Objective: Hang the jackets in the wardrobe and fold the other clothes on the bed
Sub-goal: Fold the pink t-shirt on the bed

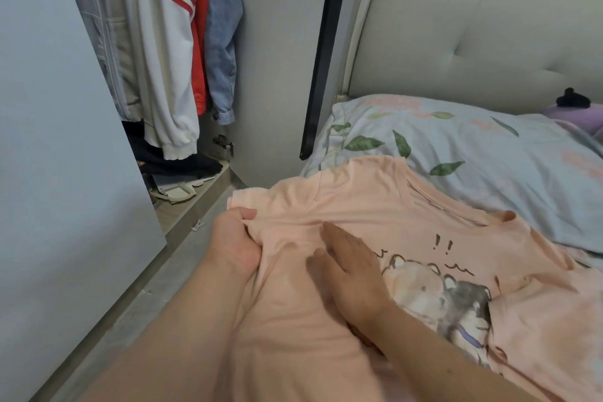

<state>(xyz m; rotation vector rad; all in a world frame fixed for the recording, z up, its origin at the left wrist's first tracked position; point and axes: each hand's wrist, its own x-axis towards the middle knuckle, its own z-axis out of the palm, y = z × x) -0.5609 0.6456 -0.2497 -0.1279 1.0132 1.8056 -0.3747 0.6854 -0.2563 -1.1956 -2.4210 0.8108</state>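
Left hand (235, 240) grips sleeve edge of pink T-shirt (359, 206) on bed (489, 153); right hand (350, 271) lies flat on it, fingers straight.

A T-shirt (359, 199) lies on the bed (456, 42), pillow (456, 147) behind at one o'clock, jackets (173, 42) hanging in the wardrobe (199, 199) at eleven.

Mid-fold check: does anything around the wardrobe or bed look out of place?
Yes, at the bottom of the wardrobe: dark clothes lie heaped, not hung, with loose flat white pieces jumbled beside them. A small white object lies on the floor just outside. The pink T-shirt is only bunched where the left hand grips it.
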